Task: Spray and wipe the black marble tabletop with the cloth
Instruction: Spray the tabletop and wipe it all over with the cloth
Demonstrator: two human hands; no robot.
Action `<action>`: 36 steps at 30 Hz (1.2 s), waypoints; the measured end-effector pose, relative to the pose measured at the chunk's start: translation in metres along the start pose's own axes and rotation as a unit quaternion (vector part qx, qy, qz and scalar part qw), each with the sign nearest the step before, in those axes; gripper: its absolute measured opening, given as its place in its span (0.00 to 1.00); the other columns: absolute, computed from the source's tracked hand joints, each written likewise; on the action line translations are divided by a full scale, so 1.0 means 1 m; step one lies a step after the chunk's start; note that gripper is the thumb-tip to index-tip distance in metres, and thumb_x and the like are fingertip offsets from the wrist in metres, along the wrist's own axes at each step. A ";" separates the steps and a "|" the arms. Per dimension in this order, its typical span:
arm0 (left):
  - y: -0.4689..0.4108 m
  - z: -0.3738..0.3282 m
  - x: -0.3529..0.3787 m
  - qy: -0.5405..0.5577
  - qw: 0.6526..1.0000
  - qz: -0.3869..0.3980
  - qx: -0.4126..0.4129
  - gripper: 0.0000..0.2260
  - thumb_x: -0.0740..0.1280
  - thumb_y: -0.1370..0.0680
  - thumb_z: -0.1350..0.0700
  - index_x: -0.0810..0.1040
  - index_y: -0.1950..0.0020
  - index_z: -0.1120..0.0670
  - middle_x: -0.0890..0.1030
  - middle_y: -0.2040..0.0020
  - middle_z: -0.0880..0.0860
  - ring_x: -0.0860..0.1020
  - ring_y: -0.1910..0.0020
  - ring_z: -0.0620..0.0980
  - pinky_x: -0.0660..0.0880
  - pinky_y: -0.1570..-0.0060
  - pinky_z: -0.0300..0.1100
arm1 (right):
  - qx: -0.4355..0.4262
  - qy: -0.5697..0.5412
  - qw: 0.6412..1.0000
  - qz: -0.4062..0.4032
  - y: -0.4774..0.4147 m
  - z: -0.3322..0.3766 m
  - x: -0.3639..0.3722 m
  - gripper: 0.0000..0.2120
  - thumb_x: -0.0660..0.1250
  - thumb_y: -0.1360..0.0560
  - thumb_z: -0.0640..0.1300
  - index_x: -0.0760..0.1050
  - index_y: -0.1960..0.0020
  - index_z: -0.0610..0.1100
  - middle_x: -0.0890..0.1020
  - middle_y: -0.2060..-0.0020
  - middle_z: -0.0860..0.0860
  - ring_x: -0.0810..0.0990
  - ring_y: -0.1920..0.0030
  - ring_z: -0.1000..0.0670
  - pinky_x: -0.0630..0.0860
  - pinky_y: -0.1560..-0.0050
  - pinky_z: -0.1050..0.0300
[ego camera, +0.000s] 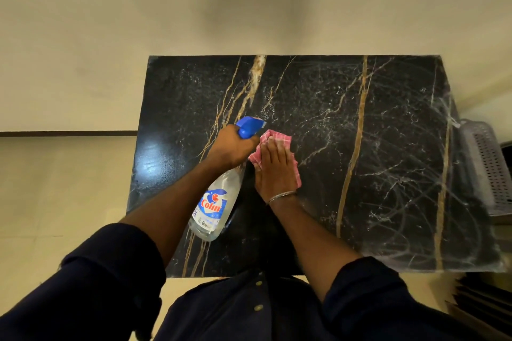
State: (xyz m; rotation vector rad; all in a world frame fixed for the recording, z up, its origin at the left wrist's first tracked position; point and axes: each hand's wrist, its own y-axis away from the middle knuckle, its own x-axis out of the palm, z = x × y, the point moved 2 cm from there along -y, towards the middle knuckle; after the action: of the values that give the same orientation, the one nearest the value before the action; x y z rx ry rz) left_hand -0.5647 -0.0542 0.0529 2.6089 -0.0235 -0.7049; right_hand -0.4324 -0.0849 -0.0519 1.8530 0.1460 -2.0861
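The black marble tabletop (346,147) with gold and white veins fills the middle of the head view. My left hand (230,147) grips the neck of a clear spray bottle (213,207) with a blue trigger head, its nozzle pointing toward the far side above the table. My right hand (275,166) lies flat, fingers together, pressing a pink checked cloth (279,138) onto the marble just right of the bottle. White streaks and smears cover the right half of the tabletop.
A pale wall stands behind the table and beige floor lies to the left. A grey perforated plastic basket (487,169) sits beyond the table's right edge. Dark stacked items (484,296) lie at the lower right. My dark-sleeved arms and torso are at the near edge.
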 end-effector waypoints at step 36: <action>-0.036 -0.010 -0.017 0.007 0.999 -0.035 -0.033 0.06 0.66 0.23 0.57 0.73 0.47 0.57 0.77 0.61 0.53 0.77 0.63 0.47 0.74 0.64 0.35 | 0.151 -0.023 0.986 -0.066 -0.066 -0.146 -0.026 0.32 0.51 0.22 0.53 0.58 0.22 0.38 0.64 0.25 0.39 0.60 0.24 0.37 0.55 0.24 0.39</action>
State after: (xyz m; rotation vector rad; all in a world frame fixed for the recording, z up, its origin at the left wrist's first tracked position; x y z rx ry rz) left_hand -0.5784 -0.0155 0.0541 2.5618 0.0944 -0.6988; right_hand -0.3140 0.0257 -0.0573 2.0097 -0.0655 -2.3495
